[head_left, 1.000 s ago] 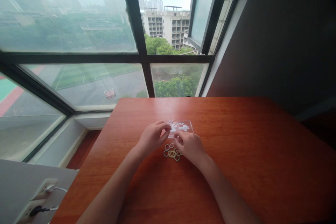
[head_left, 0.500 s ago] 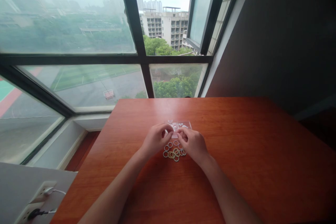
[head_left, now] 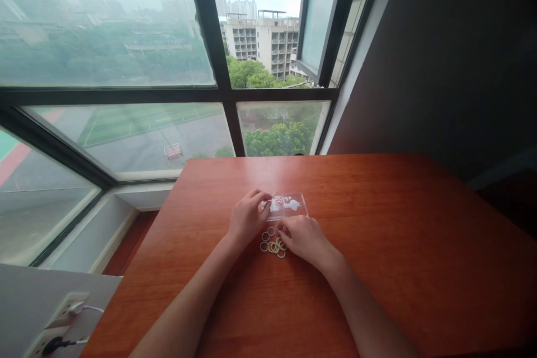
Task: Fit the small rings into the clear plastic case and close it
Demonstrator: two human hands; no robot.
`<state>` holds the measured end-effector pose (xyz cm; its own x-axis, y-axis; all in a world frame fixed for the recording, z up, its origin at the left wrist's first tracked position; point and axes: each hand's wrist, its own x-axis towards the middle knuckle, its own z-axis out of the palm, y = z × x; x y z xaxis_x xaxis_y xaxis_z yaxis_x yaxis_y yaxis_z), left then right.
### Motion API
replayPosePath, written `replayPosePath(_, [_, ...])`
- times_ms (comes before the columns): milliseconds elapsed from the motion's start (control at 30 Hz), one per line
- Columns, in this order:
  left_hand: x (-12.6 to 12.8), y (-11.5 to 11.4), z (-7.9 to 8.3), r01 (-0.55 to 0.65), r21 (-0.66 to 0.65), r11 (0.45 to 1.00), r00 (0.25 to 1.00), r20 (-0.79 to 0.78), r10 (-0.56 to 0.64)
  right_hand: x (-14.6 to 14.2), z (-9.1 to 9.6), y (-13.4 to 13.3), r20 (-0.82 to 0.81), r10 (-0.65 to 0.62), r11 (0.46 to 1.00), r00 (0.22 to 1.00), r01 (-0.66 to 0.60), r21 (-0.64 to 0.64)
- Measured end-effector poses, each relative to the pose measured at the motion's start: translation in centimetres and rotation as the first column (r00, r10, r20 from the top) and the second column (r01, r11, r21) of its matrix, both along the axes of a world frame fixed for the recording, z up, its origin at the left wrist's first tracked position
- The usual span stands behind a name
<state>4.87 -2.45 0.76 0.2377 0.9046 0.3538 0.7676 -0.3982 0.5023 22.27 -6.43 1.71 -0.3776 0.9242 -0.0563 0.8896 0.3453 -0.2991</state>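
Observation:
A flat, clear plastic case point(head_left: 298, 205) with white printing and a small red mark lies on the wooden table. At its left end is my left hand point(head_left: 248, 217), thumb and fingers closed on the edge. My right hand point(head_left: 305, 236) is lower, just in front of the case, with its fingers bent together over a group of small rings. Whatever is between those fingertips is hidden. Pale yellow rings point(head_left: 273, 247) overlap in a loose cluster beside the right fingertips. Several greyish rings point(head_left: 264, 236) lie to their left and above; the right hand covers others.
The reddish-brown table point(head_left: 398, 246) reaches the window frame point(head_left: 229, 95) at the back. Beside its left edge, a wall socket point(head_left: 62, 313) holds a white plug and a black plug. A dark wall point(head_left: 440, 67) rises on the right.
My right hand has moved down from the case to the rings, uncovering the case's right part. My left hand has shifted slightly up and stays at the case's left end.

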Motion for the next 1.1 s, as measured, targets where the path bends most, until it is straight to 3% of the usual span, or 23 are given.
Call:
replayPosePath(200, [-0.4, -0.1, 0.3, 0.039, -0.003, 0.999, 0.999, 0.032, -0.038, -0.3, -0.4, 0.1, 0.001, -0.020, 1.000, 1.000, 0.020, 0.013])
replayPosePath(400, [-0.3, -0.6, 1.0, 0.112, -0.028, 0.993, 0.992, 0.067, -0.110, 0.1, -0.3, 0.3, -0.202, -0.056, 0.988, 0.978, 0.083, 0.127])
replayPosePath(600, [-0.1, -1.0, 1.5, 0.223, -0.133, 0.966, 0.952, 0.244, -0.186, 0.3, -0.3, 0.5, -0.353, -0.050, 0.954, 0.934, 0.149, 0.260])
replayPosePath(833, [0.2, -1.1, 1.4, 0.314, -0.205, 0.927, 0.902, 0.370, -0.223, 0.3, -0.1, 0.3, -0.365, -0.046, 0.959, 0.930, 0.143, 0.243])
replayPosePath(933, [0.3, -1.1, 1.2, 0.282, -0.170, 0.944, 0.919, 0.330, -0.215, 0.5, 0.1, 0.4, -0.330, -0.068, 0.968, 0.942, 0.142, 0.205])
replayPosePath(1100, [0.1, -0.9, 1.0, 0.120, -0.047, 0.992, 0.981, 0.162, -0.110, 1.0, 0.3, 0.6, -0.198, -0.127, 0.985, 0.972, 0.148, 0.094])
